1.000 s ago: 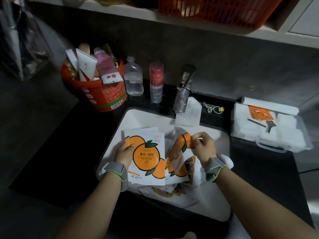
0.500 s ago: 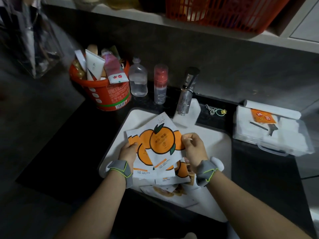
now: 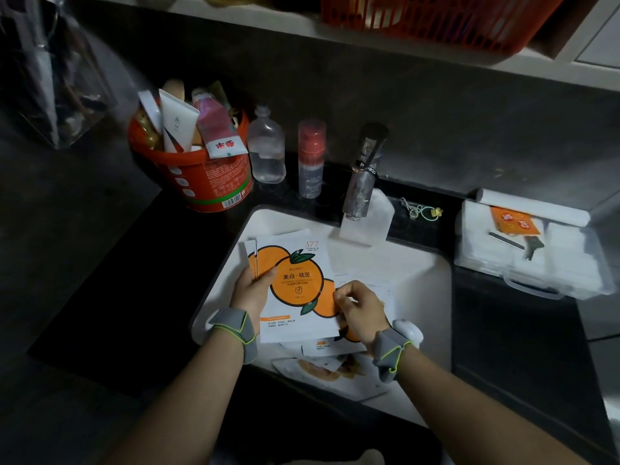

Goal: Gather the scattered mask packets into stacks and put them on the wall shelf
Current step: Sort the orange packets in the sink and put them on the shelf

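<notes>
A small stack of white mask packets point(image 3: 295, 283) printed with oranges is held above the white sink point(image 3: 416, 283). My left hand point(image 3: 252, 290) grips the stack's left edge, thumb on top. My right hand point(image 3: 359, 308) pinches the stack's lower right edge. More loose mask packets point(image 3: 335, 367) lie in the sink under and in front of my hands, partly hidden by them. The wall shelf point(image 3: 268, 18) runs along the top of the view.
A red bucket point(image 3: 208, 176) of tubes, a clear bottle point(image 3: 266, 152) and a red-capped pump bottle point(image 3: 311, 156) stand behind the sink, left of the tap point(image 3: 364, 176). A clear plastic box point(image 3: 526, 250) sits right. An orange basket point(image 3: 436, 18) occupies the shelf.
The right hand brought a tilted packet onto the left hand's stack and squared it upright. Both hands now hold the aligned stack.
</notes>
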Demonstrator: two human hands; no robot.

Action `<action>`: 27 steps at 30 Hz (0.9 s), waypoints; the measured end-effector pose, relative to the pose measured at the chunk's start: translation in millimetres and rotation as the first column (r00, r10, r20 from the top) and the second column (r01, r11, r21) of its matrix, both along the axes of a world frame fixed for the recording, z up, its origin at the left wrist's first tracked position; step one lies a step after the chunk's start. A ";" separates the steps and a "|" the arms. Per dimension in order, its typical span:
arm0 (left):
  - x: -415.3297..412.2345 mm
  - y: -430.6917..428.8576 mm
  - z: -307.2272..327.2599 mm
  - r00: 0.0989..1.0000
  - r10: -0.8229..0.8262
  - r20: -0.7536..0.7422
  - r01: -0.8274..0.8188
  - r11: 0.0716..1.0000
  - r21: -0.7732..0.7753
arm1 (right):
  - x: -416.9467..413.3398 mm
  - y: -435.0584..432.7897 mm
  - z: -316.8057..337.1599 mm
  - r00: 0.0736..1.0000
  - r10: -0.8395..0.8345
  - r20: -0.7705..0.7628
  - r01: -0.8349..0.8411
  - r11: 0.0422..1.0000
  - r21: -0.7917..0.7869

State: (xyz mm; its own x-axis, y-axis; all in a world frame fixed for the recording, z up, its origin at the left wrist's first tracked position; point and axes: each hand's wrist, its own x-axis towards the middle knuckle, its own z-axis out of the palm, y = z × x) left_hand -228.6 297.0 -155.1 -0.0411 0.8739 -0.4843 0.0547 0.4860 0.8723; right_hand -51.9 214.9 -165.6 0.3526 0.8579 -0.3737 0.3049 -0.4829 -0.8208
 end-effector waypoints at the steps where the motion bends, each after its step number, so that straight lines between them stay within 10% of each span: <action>1: 1.1 -0.9 0.0 1.000 0.002 0.008 -0.003 1.000 0.030 | 1.3 0.4 -2.9 1.000 -0.005 -0.006 0.005 1.000 -0.001; 12: -8.1 3.8 -11.6 0.998 0.014 -0.067 -0.011 0.999 0.032 | 28.4 -4.6 -28.5 0.966 -0.193 0.172 0.228 0.949 -0.218; 27: -0.8 10.6 -15.5 1.000 -0.006 -0.001 0.006 0.999 0.034 | 21.3 25.0 -41.6 0.955 -0.036 0.294 0.160 0.898 -0.410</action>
